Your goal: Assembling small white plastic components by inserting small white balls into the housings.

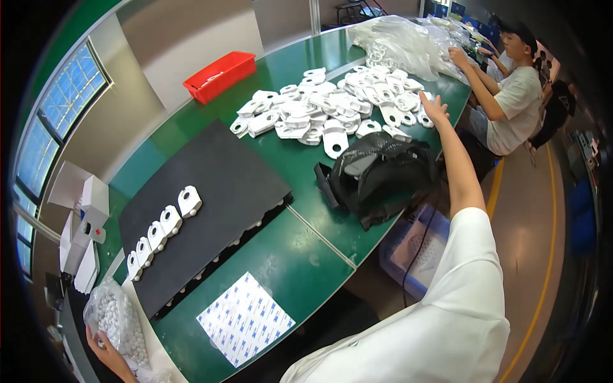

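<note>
My right arm stretches far out over the table, and my right hand (pixel 435 108) is at the right edge of a pile of white plastic parts (pixel 300 105). Its fingers are apart, with nothing visible in them. Each part is a flat tab with a round hole. At the lower left, my left hand (pixel 107 355) lies against a clear plastic bag (pixel 115 313) full of small white balls, its fingers spread. Several more white parts (pixel 170 220) stand in a row on a black board (pixel 211 166).
A black bag (pixel 383 169) lies near the table's right edge, above a bluish plastic crate (pixel 415 249). A red bin (pixel 220 75) sits at the back. A printed white sheet (pixel 246 319) lies in front. Clear plastic bags (pixel 402 41) and a seated person (pixel 517 96) are at the far right.
</note>
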`<state>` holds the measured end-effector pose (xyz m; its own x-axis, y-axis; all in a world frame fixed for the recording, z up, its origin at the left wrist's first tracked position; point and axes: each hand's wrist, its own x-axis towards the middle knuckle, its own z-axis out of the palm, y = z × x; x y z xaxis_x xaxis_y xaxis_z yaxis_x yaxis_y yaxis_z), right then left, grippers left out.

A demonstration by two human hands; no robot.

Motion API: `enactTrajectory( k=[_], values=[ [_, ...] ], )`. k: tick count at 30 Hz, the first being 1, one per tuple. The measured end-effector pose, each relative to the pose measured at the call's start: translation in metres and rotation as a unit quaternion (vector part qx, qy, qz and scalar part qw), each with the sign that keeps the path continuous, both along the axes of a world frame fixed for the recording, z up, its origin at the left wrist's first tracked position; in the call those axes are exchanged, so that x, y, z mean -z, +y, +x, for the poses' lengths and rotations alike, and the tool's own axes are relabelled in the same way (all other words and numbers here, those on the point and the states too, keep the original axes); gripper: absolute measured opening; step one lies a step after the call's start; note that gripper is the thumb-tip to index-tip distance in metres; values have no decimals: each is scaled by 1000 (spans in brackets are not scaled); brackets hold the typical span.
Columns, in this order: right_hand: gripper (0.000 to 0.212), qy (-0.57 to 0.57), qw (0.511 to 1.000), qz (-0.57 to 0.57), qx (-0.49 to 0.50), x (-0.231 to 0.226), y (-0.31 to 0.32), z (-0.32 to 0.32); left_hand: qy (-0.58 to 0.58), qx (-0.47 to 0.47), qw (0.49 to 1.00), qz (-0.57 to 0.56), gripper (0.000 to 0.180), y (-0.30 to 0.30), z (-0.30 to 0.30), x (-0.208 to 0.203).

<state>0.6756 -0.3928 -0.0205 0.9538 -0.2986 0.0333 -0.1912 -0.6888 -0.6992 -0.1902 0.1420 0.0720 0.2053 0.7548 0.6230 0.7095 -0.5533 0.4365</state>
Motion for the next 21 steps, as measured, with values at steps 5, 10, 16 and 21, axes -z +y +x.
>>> enactTrajectory(
  k=[5,10,16,21],
  values=[
    [94,-31,995,-93,20,-2,4,6,54,-88,994,24,39,-9,-39,0],
    [85,-53,993,-108,2,-1,13,32,96,-149,980,88,46,-65,-7,-20],
    [73,-109,982,-28,-155,17,27,94,129,-152,974,105,42,-70,2,-8],
    [60,-132,932,115,-318,26,84,90,159,-147,973,76,39,-83,32,-15]
  ],
)
